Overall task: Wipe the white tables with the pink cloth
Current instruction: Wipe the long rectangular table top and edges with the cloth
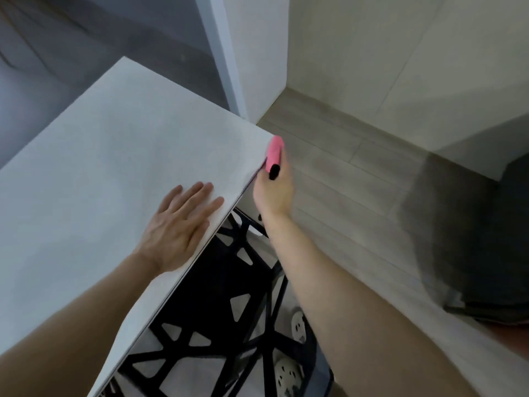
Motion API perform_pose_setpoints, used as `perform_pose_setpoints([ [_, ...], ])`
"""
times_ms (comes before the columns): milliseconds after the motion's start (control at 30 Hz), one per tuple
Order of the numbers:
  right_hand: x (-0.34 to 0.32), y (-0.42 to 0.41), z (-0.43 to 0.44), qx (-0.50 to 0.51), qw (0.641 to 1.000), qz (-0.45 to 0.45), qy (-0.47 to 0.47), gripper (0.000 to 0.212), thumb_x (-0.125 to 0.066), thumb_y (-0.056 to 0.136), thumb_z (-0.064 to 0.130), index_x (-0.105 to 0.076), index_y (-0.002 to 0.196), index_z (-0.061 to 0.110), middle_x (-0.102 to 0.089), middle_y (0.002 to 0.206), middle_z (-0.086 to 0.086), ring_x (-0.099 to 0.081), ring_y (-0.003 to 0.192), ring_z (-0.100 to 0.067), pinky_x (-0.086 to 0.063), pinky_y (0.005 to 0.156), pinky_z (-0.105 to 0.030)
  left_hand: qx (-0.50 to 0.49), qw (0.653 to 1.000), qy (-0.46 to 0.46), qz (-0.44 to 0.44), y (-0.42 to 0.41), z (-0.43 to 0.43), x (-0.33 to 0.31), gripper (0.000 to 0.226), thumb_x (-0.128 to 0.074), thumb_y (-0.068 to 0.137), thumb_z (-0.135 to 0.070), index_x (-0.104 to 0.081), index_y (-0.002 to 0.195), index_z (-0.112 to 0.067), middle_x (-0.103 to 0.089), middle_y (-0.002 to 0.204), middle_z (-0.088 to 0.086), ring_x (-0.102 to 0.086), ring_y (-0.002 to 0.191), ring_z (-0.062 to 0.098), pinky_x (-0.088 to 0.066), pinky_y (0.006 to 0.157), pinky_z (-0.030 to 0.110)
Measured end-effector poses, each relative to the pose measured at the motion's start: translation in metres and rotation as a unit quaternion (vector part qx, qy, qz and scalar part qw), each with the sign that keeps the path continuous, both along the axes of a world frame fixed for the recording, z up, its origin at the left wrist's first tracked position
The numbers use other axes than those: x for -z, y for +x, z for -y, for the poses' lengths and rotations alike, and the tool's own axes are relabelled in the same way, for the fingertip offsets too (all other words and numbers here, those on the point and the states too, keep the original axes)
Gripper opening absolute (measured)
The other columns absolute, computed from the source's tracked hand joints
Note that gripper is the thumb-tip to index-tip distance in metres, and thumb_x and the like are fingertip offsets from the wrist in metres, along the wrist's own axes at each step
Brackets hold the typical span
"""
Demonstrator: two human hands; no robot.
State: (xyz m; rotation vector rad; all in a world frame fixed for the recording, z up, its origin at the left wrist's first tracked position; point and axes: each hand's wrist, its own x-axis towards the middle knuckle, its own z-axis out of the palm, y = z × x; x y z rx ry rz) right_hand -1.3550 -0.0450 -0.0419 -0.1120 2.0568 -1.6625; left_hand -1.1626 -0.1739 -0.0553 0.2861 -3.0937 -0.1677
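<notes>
Edge-wiping seems in hand: the right hand [273, 193], grip clamped on the pink cloth [274, 151], presses it against the tabletop [114, 138] edge near the corner. The left hand [179, 224] lies flat, grip relaxed. The next move likely calls for dragging the cloth along that edge.

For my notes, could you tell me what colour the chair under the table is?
The chair is black, in the head view.

- The white table [114, 153] has a plain matte top with a thin edge, running diagonally to a corner at the right.
- The pink cloth [274, 150] is bunched up, pressed against the table's side edge just below that corner.
</notes>
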Motion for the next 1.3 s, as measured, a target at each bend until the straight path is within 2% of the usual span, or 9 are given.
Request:
perform_pose_setpoints([
  [100, 0.017, 0.025, 0.018, 0.008, 0.999, 0.007, -0.040, 0.068, -0.053, 0.112, 0.037, -0.023, 0.172, 0.029, -0.018, 0.179, 0.010, -0.021, 0.161, -0.003, -0.019, 0.125, -0.017, 0.007, 0.999, 0.014, -0.037, 0.002, 0.002, 0.007, 0.055, -0.044, 0.111, -0.025, -0.043, 0.166, -0.025, -0.029, 0.177, 0.006, -0.026, 0.165, 0.028, -0.026, 0.129, 0.063],
  [233, 0.034, 0.010, 0.026, 0.123, 0.989, -0.008, -0.082, 0.039, -0.055, 0.112, 0.035, -0.062, 0.149, 0.024, -0.050, 0.156, 0.003, -0.055, 0.136, -0.010, -0.035, 0.102, 0.000, 0.011, 0.998, 0.025, -0.052, 0.002, 0.005, 0.011, 0.055, -0.047, 0.108, -0.022, -0.048, 0.163, -0.020, -0.033, 0.176, 0.008, -0.030, 0.164, 0.030, -0.029, 0.125, 0.066],
  [333, 0.039, -0.003, 0.040, 0.171, 0.982, -0.043, -0.063, 0.025, -0.060, 0.108, 0.022, -0.064, 0.131, 0.015, -0.056, 0.135, -0.003, -0.059, 0.105, -0.008, -0.036, 0.078, 0.004, 0.011, 0.998, 0.025, -0.064, 0.003, 0.006, 0.015, 0.053, -0.046, 0.108, -0.021, -0.050, 0.162, -0.019, -0.036, 0.174, 0.010, -0.033, 0.162, 0.031, -0.031, 0.124, 0.067],
  [533, 0.041, 0.069, 0.050, 0.181, 0.973, -0.116, -0.082, 0.050, -0.041, 0.117, 0.014, -0.037, 0.166, 0.010, -0.035, 0.174, -0.002, -0.030, 0.161, -0.008, -0.026, 0.128, -0.020, 0.017, 0.997, 0.030, -0.071, 0.002, 0.007, 0.017, 0.053, -0.040, 0.111, -0.026, -0.049, 0.162, -0.020, -0.036, 0.174, 0.011, -0.033, 0.162, 0.032, -0.032, 0.123, 0.067],
  [667, 0.039, 0.114, 0.033, 0.120, 0.978, -0.136, -0.105, 0.053, -0.039, 0.117, 0.014, -0.031, 0.169, 0.013, -0.023, 0.178, 0.001, -0.018, 0.164, -0.004, -0.017, 0.129, -0.016, 0.019, 0.996, 0.025, -0.078, 0.001, 0.008, 0.018, 0.052, -0.043, 0.110, -0.026, -0.050, 0.162, -0.021, -0.038, 0.173, 0.010, -0.033, 0.162, 0.030, -0.032, 0.124, 0.065],
  [800, 0.051, 0.003, 0.057, 0.162, 0.971, -0.153, -0.092, 0.052, -0.035, 0.116, 0.018, -0.035, 0.166, 0.004, -0.033, 0.175, -0.010, -0.028, 0.163, -0.021, -0.017, 0.125, -0.008, 0.018, 0.995, 0.016, -0.099, 0.002, 0.009, 0.020, 0.051, -0.047, 0.110, -0.024, -0.053, 0.160, -0.022, -0.039, 0.173, 0.008, -0.035, 0.161, 0.027, -0.031, 0.125, 0.063],
  [867, 0.051, -0.017, 0.059, 0.176, 0.970, -0.140, -0.087, 0.053, -0.035, 0.115, 0.019, -0.037, 0.166, 0.007, -0.038, 0.173, -0.008, -0.033, 0.160, -0.020, -0.022, 0.130, -0.021, 0.020, 0.995, 0.014, -0.101, 0.001, 0.011, 0.022, 0.051, -0.046, 0.110, -0.025, -0.053, 0.160, -0.023, -0.039, 0.173, 0.007, -0.036, 0.161, 0.026, -0.031, 0.126, 0.062],
  [1067, 0.038, 0.151, 0.026, 0.124, 0.978, -0.121, -0.119, 0.053, -0.043, 0.116, 0.015, -0.035, 0.168, 0.016, -0.030, 0.177, 0.004, -0.024, 0.162, -0.002, -0.023, 0.132, -0.026, 0.028, 0.995, 0.013, -0.094, 0.002, 0.012, 0.023, 0.053, -0.042, 0.110, -0.026, -0.049, 0.162, -0.019, -0.040, 0.172, 0.007, -0.034, 0.162, 0.025, -0.032, 0.124, 0.061],
  [1300, 0.047, 0.003, 0.051, 0.171, 0.975, -0.131, -0.061, 0.052, -0.041, 0.112, 0.020, -0.045, 0.163, 0.009, -0.044, 0.169, -0.007, -0.038, 0.158, -0.020, -0.024, 0.128, -0.022, 0.019, 0.994, 0.020, -0.110, -0.001, 0.012, 0.024, 0.051, -0.045, 0.110, -0.025, -0.052, 0.161, -0.020, -0.041, 0.172, 0.003, -0.035, 0.162, 0.023, -0.031, 0.126, 0.060],
])
